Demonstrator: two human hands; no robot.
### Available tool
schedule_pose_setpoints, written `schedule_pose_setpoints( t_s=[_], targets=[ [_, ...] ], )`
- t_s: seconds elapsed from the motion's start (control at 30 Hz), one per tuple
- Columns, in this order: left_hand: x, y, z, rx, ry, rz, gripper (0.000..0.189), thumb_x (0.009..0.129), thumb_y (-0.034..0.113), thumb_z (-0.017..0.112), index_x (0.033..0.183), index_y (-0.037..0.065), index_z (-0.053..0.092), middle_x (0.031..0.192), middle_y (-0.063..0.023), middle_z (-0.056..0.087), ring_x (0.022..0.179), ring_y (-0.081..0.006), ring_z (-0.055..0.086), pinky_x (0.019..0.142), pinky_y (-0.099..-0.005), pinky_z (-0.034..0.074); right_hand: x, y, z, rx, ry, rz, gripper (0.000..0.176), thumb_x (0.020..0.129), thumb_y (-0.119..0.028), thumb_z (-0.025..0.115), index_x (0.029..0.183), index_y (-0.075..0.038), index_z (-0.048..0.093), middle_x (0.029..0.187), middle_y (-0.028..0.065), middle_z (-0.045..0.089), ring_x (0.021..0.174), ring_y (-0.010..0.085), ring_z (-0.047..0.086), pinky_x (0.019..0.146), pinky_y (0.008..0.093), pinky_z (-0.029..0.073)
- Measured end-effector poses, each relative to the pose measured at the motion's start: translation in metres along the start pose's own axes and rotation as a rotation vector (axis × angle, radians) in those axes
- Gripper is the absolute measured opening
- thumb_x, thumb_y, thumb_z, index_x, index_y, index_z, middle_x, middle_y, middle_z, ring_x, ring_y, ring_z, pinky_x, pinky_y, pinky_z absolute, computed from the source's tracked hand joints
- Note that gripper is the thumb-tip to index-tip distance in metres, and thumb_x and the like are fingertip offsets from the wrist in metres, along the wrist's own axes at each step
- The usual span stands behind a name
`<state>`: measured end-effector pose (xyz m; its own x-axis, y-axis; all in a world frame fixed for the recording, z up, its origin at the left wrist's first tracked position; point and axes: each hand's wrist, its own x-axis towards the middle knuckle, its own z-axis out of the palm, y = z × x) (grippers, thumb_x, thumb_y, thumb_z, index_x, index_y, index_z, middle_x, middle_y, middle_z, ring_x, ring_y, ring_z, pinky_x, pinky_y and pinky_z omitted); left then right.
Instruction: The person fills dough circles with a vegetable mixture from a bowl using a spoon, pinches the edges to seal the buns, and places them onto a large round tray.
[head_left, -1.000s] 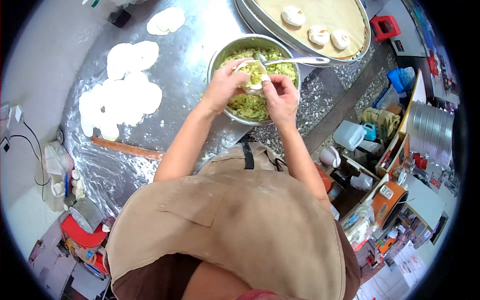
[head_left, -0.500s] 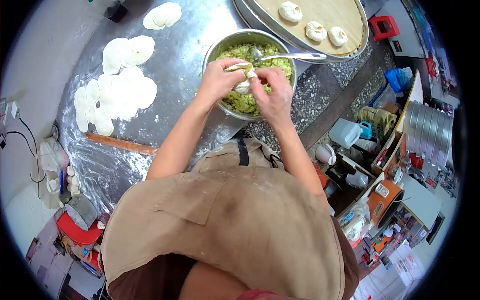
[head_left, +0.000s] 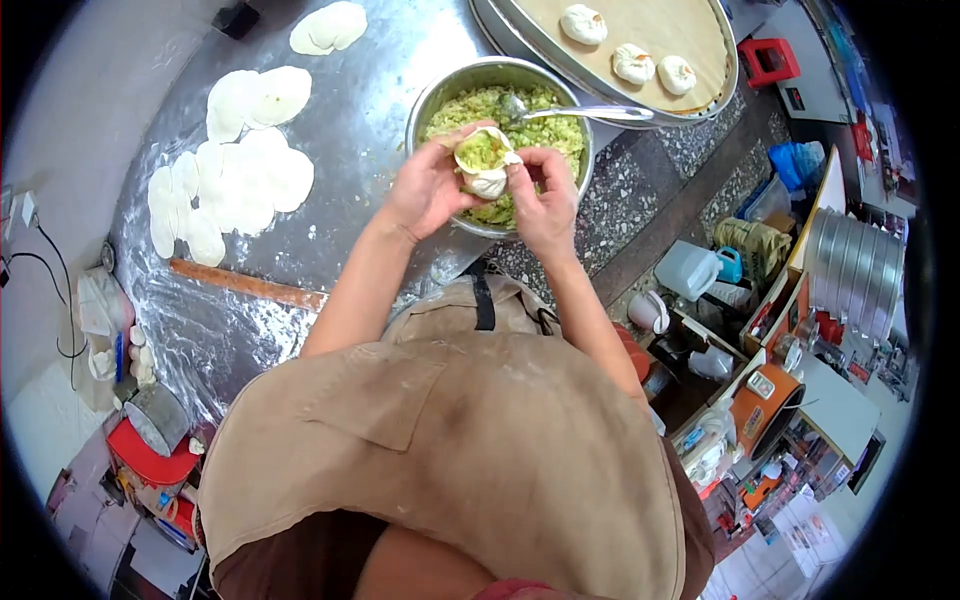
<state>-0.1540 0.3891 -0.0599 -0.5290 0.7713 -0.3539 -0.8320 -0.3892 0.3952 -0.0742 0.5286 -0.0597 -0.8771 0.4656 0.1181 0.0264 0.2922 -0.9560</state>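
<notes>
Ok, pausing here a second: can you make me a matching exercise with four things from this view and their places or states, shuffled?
Things:
1. spoon
2. wooden stick
3. filled wrapper
4. three buns

Places or states:
a. on the lined tray
b. handle over the bowl's rim
c. open-topped, between left hand and right hand
d. on the floury table

Pairs: 1-b, 2-d, 3-c, 4-a

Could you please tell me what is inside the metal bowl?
Green filling and part of a spoon; the left hand, right hand and held bun hide some of the inside.
</notes>
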Motion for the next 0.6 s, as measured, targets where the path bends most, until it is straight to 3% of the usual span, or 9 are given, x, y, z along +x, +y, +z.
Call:
schedule_pose_setpoints(
  t_s=[0.07, 0.13, 0.17, 0.3, 0.37, 0.4, 0.5, 0.6],
  targets=[
    [0.002, -0.005, 0.001, 0.053, 0.087, 0.065, 0.044, 0.092, 0.021, 0.046, 0.132, 0.003, 0.043, 0.121, -0.0124, 0.053, 0.105, -0.0206, 0.055, 0.086, -0.0369, 0.048, -0.002, -0.005, 0.003, -0.078, -0.009, -0.098, 0.010, 0.080, -0.003, 0.062, 0.088, 0.002, 0.058, 0.082, 0.0107, 0.056, 0.069, 0.0178, 0.057, 0.061, 0.0282, 0.047],
    [0.003, -0.009, 0.008, 0.488, 0.312, 0.129, 0.040, 0.088, 0.010, 0.052, 0.127, 0.001, 0.049, 0.108, -0.0111, 0.060, 0.091, -0.0180, 0.060, 0.080, -0.0306, 0.050, -0.002, -0.010, 0.007, -0.165, 0.014, -0.242, 0.009, 0.080, -0.003, 0.061, 0.086, 0.001, 0.056, 0.082, 0.0106, 0.054, 0.067, 0.0189, 0.056, 0.060, 0.0292, 0.047],
    [0.009, -0.018, 0.013, 0.501, 0.404, 0.307, 0.034, 0.084, 0.001, 0.053, 0.117, 0.003, 0.059, 0.085, -0.0019, 0.064, 0.072, -0.0092, 0.058, 0.066, -0.0213, 0.047, -0.002, -0.012, 0.009, -0.163, 0.025, -0.284, 0.010, 0.079, -0.003, 0.062, 0.085, 0.001, 0.055, 0.080, 0.0104, 0.053, 0.066, 0.0199, 0.056, 0.060, 0.0295, 0.047],
    [0.009, -0.015, 0.005, 0.707, 0.383, 0.415, 0.034, 0.083, 0.003, 0.053, 0.117, 0.003, 0.060, 0.087, -0.0027, 0.064, 0.071, -0.0054, 0.056, 0.062, -0.0186, 0.045, -0.007, -0.007, 0.006, -0.170, 0.009, -0.229, 0.011, 0.078, -0.001, 0.062, 0.087, 0.001, 0.056, 0.082, 0.0108, 0.054, 0.067, 0.0198, 0.056, 0.061, 0.0287, 0.047],
    [0.000, -0.006, 0.007, 0.373, 0.253, 0.205, 0.032, 0.083, 0.004, 0.055, 0.114, 0.002, 0.062, 0.091, -0.0040, 0.064, 0.073, -0.0050, 0.057, 0.062, -0.0189, 0.046, -0.006, -0.011, 0.005, -0.015, 0.063, -0.070, 0.011, 0.076, 0.000, 0.062, 0.086, 0.001, 0.057, 0.082, 0.0112, 0.055, 0.066, 0.0197, 0.057, 0.060, 0.0281, 0.049],
    [-0.001, -0.005, 0.009, 0.372, 0.255, 0.203, 0.032, 0.083, 0.004, 0.055, 0.114, 0.002, 0.062, 0.091, -0.0040, 0.064, 0.073, -0.0050, 0.057, 0.062, -0.0189, 0.046, -0.004, -0.013, 0.003, -0.014, 0.061, -0.067, 0.011, 0.076, 0.000, 0.062, 0.086, 0.001, 0.057, 0.082, 0.0112, 0.055, 0.066, 0.0197, 0.057, 0.060, 0.0281, 0.049],
    [-0.001, -0.005, 0.015, 0.405, 0.279, 0.164, 0.033, 0.084, 0.003, 0.055, 0.117, 0.001, 0.059, 0.096, -0.0054, 0.063, 0.081, -0.0102, 0.060, 0.071, -0.0240, 0.051, 0.005, -0.014, -0.001, -0.205, -0.010, -0.343, 0.011, 0.075, 0.001, 0.063, 0.085, 0.000, 0.060, 0.079, 0.0115, 0.057, 0.063, 0.0200, 0.058, 0.055, 0.0275, 0.049],
    [-0.002, -0.006, 0.019, 0.509, 0.325, 0.217, 0.031, 0.085, 0.005, 0.055, 0.115, 0.002, 0.060, 0.094, -0.0040, 0.063, 0.078, -0.0089, 0.060, 0.067, -0.0220, 0.050, -0.002, -0.024, -0.005, -0.216, -0.054, -0.266, 0.012, 0.072, 0.000, 0.065, 0.083, 0.000, 0.059, 0.079, 0.0115, 0.058, 0.069, 0.0230, 0.059, 0.062, 0.0315, 0.049]
  ],
)
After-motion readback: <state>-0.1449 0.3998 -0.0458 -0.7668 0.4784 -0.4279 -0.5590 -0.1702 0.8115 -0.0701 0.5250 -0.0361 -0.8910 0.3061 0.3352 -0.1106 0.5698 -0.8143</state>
